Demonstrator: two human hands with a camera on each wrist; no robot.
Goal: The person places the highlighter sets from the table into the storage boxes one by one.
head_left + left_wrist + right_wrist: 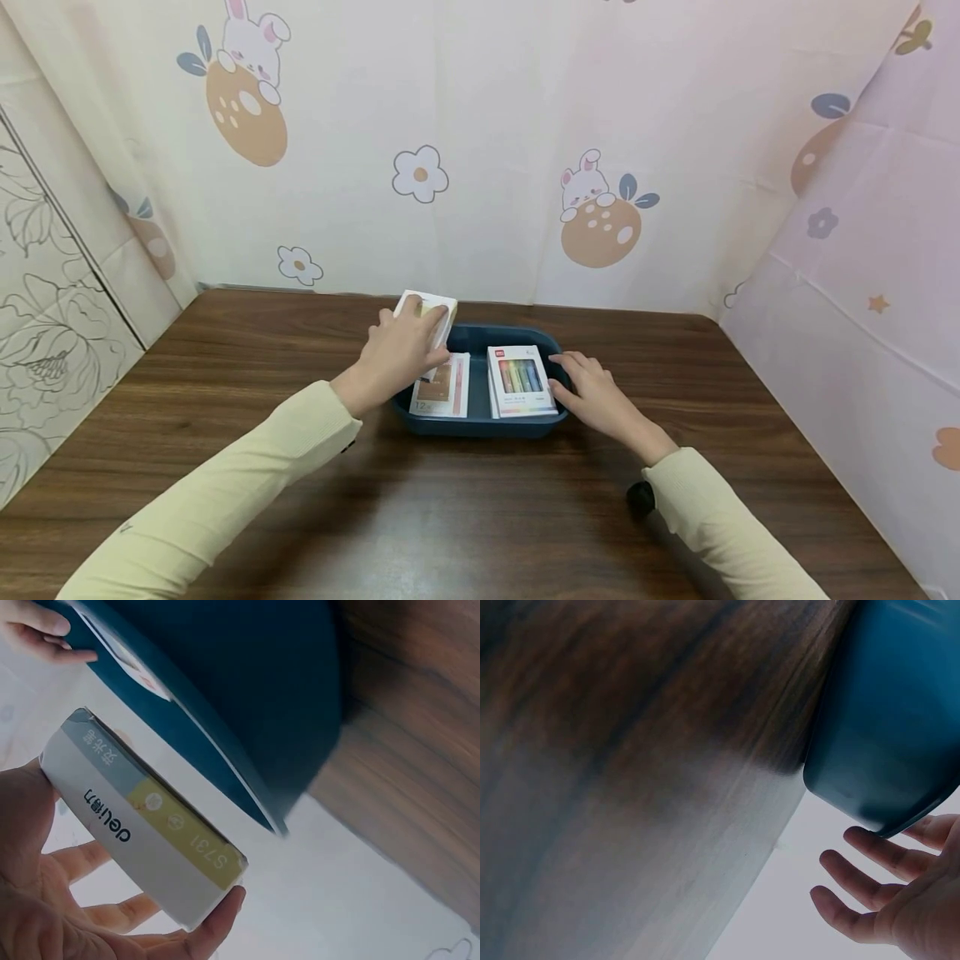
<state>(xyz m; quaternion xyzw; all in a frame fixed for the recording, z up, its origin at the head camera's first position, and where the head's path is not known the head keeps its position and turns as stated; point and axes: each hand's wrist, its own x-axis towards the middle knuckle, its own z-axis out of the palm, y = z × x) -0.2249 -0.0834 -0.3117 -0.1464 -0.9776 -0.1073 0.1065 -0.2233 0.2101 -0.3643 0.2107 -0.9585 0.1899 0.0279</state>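
My left hand (390,360) grips a small white box of highlighters (142,825) with a grey and yellow strip, marked deli and S731, above the left end of a dark blue plastic bin (483,427). Thumb and fingers span the box in the left wrist view. Inside the bin on the left lies a white and brown box (441,398), partly covered by that hand. A white box with a row of coloured sticks (522,379) pictured on it sits on the right. My right hand (596,396) rests at the bin's right rim, fingers loosely extended.
The bin stands on a dark wooden table (480,517), toward its back edge. Behind hangs a pale curtain (495,100) printed with rabbits and flowers, and more patterned cloth encloses the left and right sides.
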